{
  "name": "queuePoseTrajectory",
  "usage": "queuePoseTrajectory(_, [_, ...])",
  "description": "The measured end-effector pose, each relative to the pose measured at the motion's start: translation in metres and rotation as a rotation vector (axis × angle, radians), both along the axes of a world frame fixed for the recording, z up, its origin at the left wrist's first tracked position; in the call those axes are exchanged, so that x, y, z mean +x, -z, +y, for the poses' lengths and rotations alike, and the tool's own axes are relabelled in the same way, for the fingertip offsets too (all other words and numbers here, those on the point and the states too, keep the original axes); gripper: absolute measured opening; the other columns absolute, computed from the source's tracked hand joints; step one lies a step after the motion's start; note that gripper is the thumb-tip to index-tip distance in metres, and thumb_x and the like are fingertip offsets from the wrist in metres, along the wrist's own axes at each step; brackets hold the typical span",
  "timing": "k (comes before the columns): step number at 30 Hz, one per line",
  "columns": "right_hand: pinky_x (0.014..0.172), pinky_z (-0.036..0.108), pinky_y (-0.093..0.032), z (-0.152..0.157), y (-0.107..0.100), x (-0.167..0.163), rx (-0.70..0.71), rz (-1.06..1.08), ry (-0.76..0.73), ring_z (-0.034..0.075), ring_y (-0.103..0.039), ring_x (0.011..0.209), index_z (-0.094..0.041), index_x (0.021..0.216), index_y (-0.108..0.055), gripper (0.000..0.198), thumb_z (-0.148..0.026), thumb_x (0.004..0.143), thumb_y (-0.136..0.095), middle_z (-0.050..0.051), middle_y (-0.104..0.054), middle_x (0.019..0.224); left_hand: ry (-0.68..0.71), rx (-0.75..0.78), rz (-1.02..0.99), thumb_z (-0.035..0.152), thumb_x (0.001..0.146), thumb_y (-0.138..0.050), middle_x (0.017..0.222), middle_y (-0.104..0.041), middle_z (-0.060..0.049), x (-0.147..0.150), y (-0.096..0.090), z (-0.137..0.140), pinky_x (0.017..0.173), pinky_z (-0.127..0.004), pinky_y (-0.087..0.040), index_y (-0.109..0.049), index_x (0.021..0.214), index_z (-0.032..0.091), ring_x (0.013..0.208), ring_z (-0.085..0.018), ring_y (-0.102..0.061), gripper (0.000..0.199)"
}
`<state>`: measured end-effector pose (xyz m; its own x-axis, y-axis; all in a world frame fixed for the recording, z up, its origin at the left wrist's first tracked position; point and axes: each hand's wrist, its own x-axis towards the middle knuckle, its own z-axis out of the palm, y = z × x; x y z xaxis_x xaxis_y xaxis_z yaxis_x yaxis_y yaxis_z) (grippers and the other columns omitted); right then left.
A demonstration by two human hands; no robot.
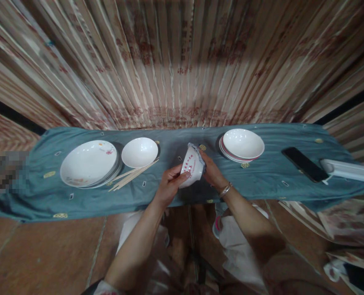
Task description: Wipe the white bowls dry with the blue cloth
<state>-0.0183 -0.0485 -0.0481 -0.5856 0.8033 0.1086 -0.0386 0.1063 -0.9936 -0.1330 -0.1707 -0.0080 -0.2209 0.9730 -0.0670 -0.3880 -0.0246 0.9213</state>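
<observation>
Striped, pleated fabric fills the upper half of the frame as a backdrop, and below it a narrow table under a teal cloth (249, 180) runs from left to right. At centre frame, a small white bowl with red markings (190, 168) is held just above the cloth, tilted on its side with its mouth facing the upper right. The left hand (169, 184) grips the bowl's outer wall from the lower left, fingers curled around it. The right hand (212, 171) meets the bowl from the right and presses a grey rag (198, 152) over its rim; both hands are closed on the bowl, neither nearer than the other. At left of frame, a stack of wide plates (89, 163) lies beside an empty shallow bowl (139, 152), with wooden chopsticks (133, 175) lying slantwise just below and touching both. Right of centre, an empty white bowl sits on a stack of red-rimmed dishes (242, 144). Further right lie a dark phone (305, 164) and a white tray (349, 170), well apart from the hands.
</observation>
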Motion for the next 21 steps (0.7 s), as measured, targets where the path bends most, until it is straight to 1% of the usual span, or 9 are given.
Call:
queuePoseTrajectory(4, [0.110, 0.042, -0.042, -0.003, 0.007, -0.005, -0.069, 0.035, 0.014, 0.023, -0.055, 0.127, -0.019, 0.133, -0.055, 0.060, -0.058, 0.093, -0.034, 0.007, -0.061, 0.134, 0.029, 0.023, -0.035, 0.032, 0.064, -0.082, 0.098, -0.074, -0.007, 0.004, 0.000, 0.003, 0.078, -0.030, -0.047, -0.074, 0.105, 0.018, 0.088, -0.021, -0.065, 0.043])
queuePoseTrajectory(6, [0.109, 0.043, -0.043, -0.003, 0.009, -0.006, -0.063, 0.028, 0.016, 0.022, -0.054, 0.128, -0.021, 0.132, -0.056, 0.059, -0.059, 0.093, -0.033, 0.006, -0.061, 0.134, 0.017, 0.032, -0.049, 0.029, 0.061, -0.083, 0.106, -0.073, -0.007, 0.006, 0.001, 0.005, 0.079, -0.029, -0.047, -0.072, 0.108, 0.019, 0.094, -0.022, -0.064, 0.049])
queuePoseTrajectory(8, [0.112, 0.042, -0.040, -0.003, 0.008, -0.004, 0.000, 0.000, 0.029, 0.021, -0.053, 0.128, -0.023, 0.130, -0.058, 0.056, -0.057, 0.093, -0.035, 0.005, -0.062, 0.134, -0.008, 0.030, -0.074, 0.029, 0.061, -0.083, 0.108, -0.072, -0.007, 0.008, 0.001, 0.008, 0.080, -0.029, -0.047, -0.071, 0.109, 0.018, 0.097, -0.022, -0.064, 0.051])
queuePoseTrajectory(11, [0.113, 0.041, -0.038, -0.004, 0.000, 0.001, 0.092, -0.037, 0.048, 0.020, -0.055, 0.126, -0.024, 0.126, -0.062, 0.052, -0.056, 0.093, -0.039, 0.004, -0.064, 0.131, -0.029, 0.035, -0.118, 0.029, 0.062, -0.082, 0.104, -0.072, -0.006, 0.011, 0.001, 0.011, 0.082, -0.029, -0.047, -0.070, 0.108, 0.018, 0.097, -0.022, -0.064, 0.049])
queuePoseTrajectory(14, [0.111, 0.041, -0.040, -0.007, -0.009, 0.006, 0.121, -0.063, 0.039, 0.021, -0.057, 0.124, -0.023, 0.128, -0.061, 0.051, -0.054, 0.093, -0.040, 0.005, -0.064, 0.131, -0.042, 0.035, -0.147, 0.030, 0.062, -0.082, 0.097, -0.072, -0.005, 0.013, 0.001, 0.014, 0.082, -0.028, -0.047, -0.070, 0.104, 0.018, 0.092, -0.020, -0.064, 0.045])
queuePoseTrajectory(16, [0.112, 0.042, -0.039, -0.009, -0.013, 0.009, 0.156, -0.085, 0.029, 0.021, -0.056, 0.126, -0.025, 0.131, -0.058, 0.050, -0.053, 0.094, -0.040, 0.005, -0.060, 0.135, -0.048, 0.019, -0.159, 0.033, 0.064, -0.081, 0.094, -0.072, -0.005, 0.014, 0.002, 0.015, 0.080, -0.029, -0.047, -0.070, 0.102, 0.017, 0.086, -0.019, -0.064, 0.043])
queuePoseTrajectory(18, [0.115, 0.041, -0.036, -0.011, -0.015, 0.011, 0.238, -0.107, 0.016, 0.019, -0.052, 0.130, -0.026, 0.134, -0.055, 0.049, -0.050, 0.095, -0.039, 0.004, -0.057, 0.139, -0.057, 0.007, -0.154, 0.038, 0.066, -0.080, 0.091, -0.072, -0.005, 0.013, 0.003, 0.017, 0.077, -0.029, -0.047, -0.070, 0.100, 0.015, 0.080, -0.018, -0.064, 0.042])
queuePoseTrajectory(21, [0.119, 0.040, -0.029, -0.015, -0.017, 0.015, 0.429, -0.144, -0.021, 0.018, -0.043, 0.137, -0.028, 0.139, -0.050, 0.047, -0.046, 0.098, -0.037, 0.002, -0.051, 0.145, -0.082, 0.003, -0.108, 0.040, 0.068, -0.079, 0.084, -0.070, -0.004, 0.010, 0.006, 0.018, 0.070, -0.028, -0.046, -0.070, 0.098, 0.015, 0.073, -0.016, -0.062, 0.040])
